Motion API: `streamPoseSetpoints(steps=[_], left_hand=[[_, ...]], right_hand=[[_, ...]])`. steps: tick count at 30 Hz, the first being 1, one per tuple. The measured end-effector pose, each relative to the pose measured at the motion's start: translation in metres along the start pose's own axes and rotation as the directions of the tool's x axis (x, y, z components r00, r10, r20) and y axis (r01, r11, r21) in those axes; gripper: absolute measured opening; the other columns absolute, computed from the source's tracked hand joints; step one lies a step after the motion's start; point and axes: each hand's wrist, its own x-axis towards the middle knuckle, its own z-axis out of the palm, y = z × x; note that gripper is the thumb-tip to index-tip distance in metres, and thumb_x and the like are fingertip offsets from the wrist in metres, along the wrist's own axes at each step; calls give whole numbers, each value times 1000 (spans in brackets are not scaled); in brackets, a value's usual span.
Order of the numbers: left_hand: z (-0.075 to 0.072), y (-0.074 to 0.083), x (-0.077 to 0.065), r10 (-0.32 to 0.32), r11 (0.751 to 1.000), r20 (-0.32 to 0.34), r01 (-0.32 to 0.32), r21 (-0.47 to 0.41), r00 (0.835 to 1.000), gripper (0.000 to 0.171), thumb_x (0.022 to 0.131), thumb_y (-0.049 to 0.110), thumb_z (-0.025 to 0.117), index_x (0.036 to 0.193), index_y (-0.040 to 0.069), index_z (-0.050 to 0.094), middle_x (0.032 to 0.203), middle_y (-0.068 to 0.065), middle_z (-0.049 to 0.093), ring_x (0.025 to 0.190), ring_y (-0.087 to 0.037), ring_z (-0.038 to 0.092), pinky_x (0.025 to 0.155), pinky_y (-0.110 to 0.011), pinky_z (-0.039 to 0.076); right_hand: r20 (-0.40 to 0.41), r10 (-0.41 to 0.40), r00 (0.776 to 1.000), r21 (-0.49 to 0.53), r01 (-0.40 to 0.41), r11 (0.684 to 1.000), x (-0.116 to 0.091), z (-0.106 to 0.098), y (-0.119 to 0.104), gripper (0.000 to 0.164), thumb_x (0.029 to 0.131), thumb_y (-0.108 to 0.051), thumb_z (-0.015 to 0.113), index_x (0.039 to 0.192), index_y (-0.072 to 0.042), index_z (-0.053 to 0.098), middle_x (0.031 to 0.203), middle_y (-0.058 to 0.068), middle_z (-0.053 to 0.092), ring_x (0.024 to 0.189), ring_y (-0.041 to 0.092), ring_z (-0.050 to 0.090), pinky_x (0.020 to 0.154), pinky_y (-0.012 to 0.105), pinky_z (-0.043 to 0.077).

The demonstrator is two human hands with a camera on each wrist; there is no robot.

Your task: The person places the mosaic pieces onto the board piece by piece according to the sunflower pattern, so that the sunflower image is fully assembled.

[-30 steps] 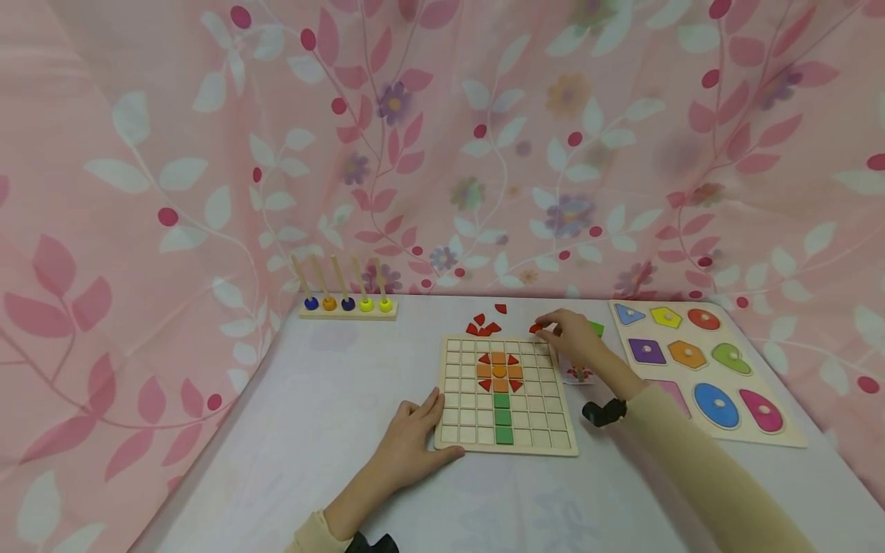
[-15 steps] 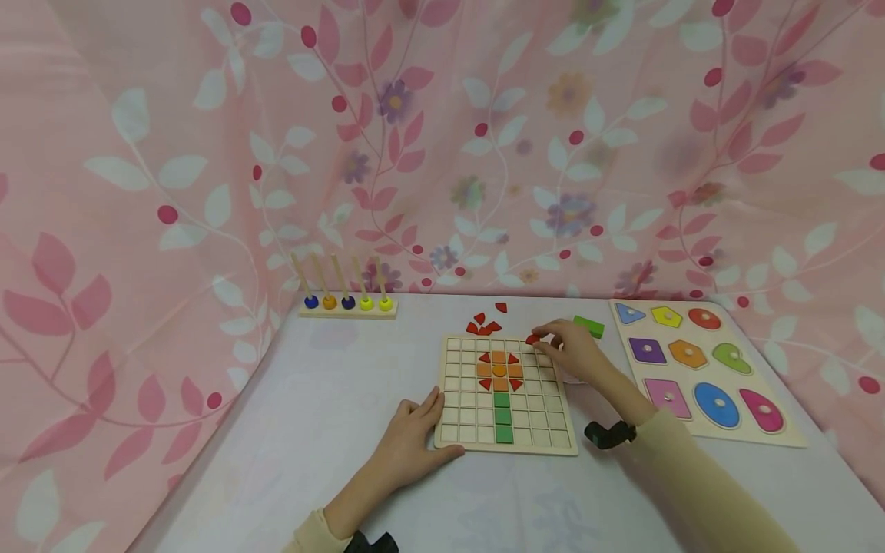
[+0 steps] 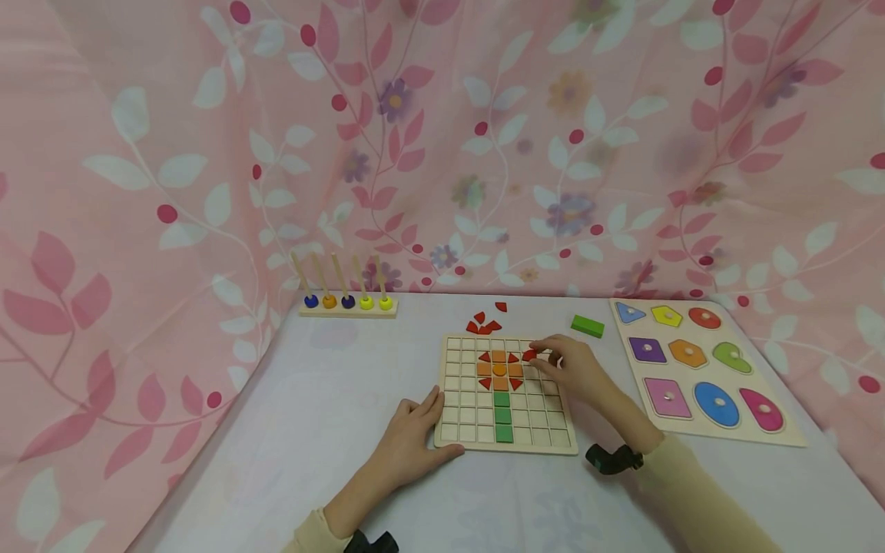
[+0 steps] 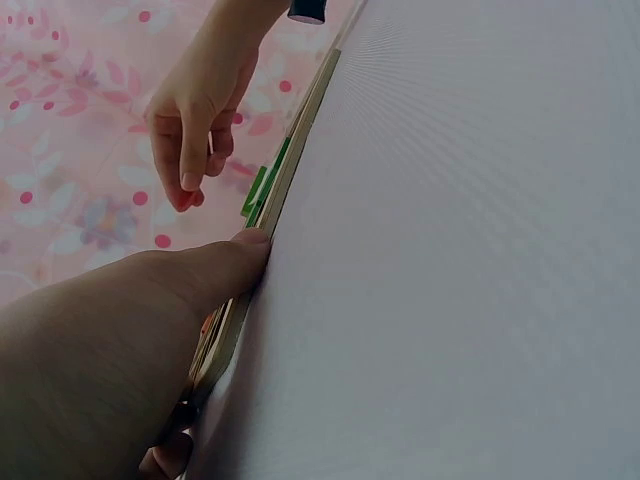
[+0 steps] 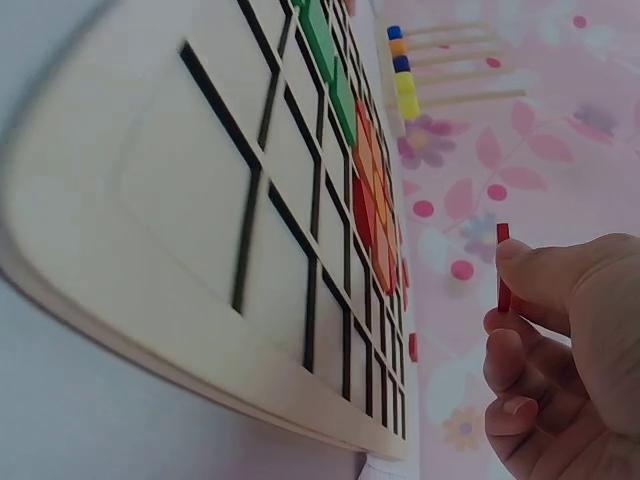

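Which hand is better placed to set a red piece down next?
Likely the right hand: it pinches a red piece over the grid board, near the orange squares. The left hand rests at the board's near left corner.

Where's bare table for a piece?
Bare: left of the grid board and left hand, before the bead rack; also along the board's near edge. Crowded: its far side, with red pieces and green block; rightward, the shape puzzle.
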Motion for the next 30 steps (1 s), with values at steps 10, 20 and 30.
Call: streamPoseSetpoints(steps=[10,20,30], left_hand=[[-1,1,1,-4,1000,4,4,-7,1000,99,88,66,77,159,4,46,170,-11,37,101,-14,41,80,-29,40],[0,-1,1,-4,1000,4,4,6,1000,100,88,67,76,160,5,46,171,-9,36,102,-14,41,82,-29,40],[0,0,0,-7,1000,4,7,-8,1000,100,88,66,77,160,4,45,171,-10,36,102,-14,41,81,-29,40]], right_hand=[[34,6,999,53,-8,999,-22,13,-10,24,94,-12,82,116,-2,79,103,5,76,76,10,56,64,23,47],[103,83,991,77,-91,993,-36,23,-10,21,93,-19,84,112,-12,80,96,-6,70,78,13,55,67,24,47],[83,-43,996,86,35,996,-41,29,-1,21,93,-21,85,113,-16,80,98,-10,68,79,9,52,68,24,45]])
